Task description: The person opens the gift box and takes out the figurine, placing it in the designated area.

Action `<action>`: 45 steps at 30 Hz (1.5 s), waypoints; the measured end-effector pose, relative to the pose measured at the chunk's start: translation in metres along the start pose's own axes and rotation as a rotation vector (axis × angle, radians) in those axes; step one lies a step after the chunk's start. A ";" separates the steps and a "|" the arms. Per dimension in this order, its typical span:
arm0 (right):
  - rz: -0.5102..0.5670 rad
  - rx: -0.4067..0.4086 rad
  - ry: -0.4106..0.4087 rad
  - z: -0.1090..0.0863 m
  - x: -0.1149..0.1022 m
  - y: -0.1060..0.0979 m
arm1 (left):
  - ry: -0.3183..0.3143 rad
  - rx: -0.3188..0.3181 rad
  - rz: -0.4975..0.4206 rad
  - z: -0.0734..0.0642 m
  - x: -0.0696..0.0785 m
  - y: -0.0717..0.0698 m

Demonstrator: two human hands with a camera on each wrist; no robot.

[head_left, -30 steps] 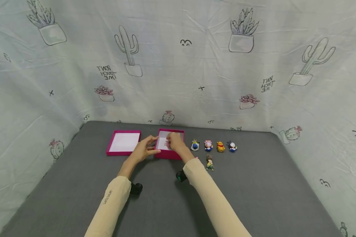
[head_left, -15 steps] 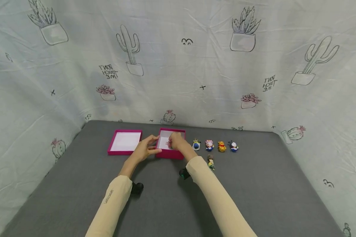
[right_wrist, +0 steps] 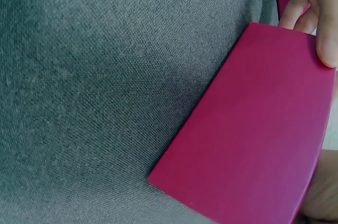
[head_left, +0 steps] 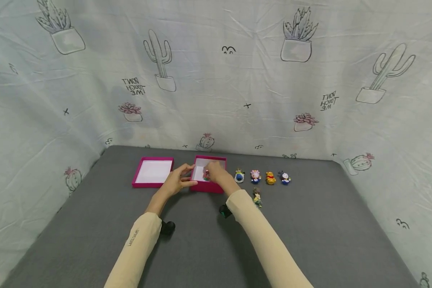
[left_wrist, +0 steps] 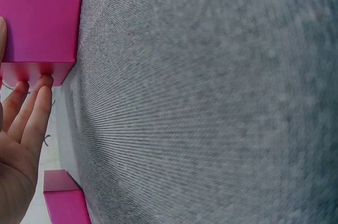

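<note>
My left hand (head_left: 174,182) holds the near left corner of an open magenta box (head_left: 207,187). In the left wrist view the fingertips (left_wrist: 46,80) press its side wall; the right wrist view shows the thumb (right_wrist: 328,44) on its front face. My right hand (head_left: 217,175) reaches down inside the box, its fingers at a small red and green figurine (head_left: 206,175) on the white bottom. That hand partly covers the figurine and hides its own fingertips. In the right wrist view, part of the right hand (right_wrist: 321,189) shows behind the box wall.
A magenta lid (head_left: 153,185), white inside, lies left of the box. Right of it, several figurines stand in a row: a blue one (head_left: 239,176), a pink-topped one (head_left: 255,177), a yellow bear (head_left: 270,178) and a blue-white one (head_left: 285,177). A green-yellow figurine (head_left: 257,197) lies nearer, by the right sleeve.
The right hand has shifted slightly right inside the box, and more of the red and green figurine shows. The left hand keeps its place at the corner. The head view has drifted slightly.
</note>
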State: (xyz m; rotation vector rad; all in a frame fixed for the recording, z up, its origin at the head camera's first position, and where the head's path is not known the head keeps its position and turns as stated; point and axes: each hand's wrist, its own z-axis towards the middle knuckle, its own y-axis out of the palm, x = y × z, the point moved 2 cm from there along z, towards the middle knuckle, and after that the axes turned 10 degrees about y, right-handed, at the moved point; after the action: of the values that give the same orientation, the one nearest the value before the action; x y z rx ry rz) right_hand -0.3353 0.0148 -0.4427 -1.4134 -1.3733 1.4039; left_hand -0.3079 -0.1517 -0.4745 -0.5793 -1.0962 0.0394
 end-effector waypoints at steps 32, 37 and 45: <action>0.573 0.287 -0.338 -0.009 0.033 -0.011 | -0.030 -0.013 0.030 -0.001 0.008 -0.001; 0.645 0.303 -0.382 -0.014 0.038 -0.015 | -0.033 -0.014 0.009 0.000 0.008 -0.001; 0.741 0.301 -0.399 -0.028 0.035 -0.025 | -0.019 -0.021 0.031 0.001 0.007 -0.001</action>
State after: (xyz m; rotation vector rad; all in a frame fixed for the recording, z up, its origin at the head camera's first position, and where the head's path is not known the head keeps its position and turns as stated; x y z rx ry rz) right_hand -0.3180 0.0589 -0.4222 -1.5568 -0.8039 2.3597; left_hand -0.3054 -0.1501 -0.4677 -0.6156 -1.1069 0.0602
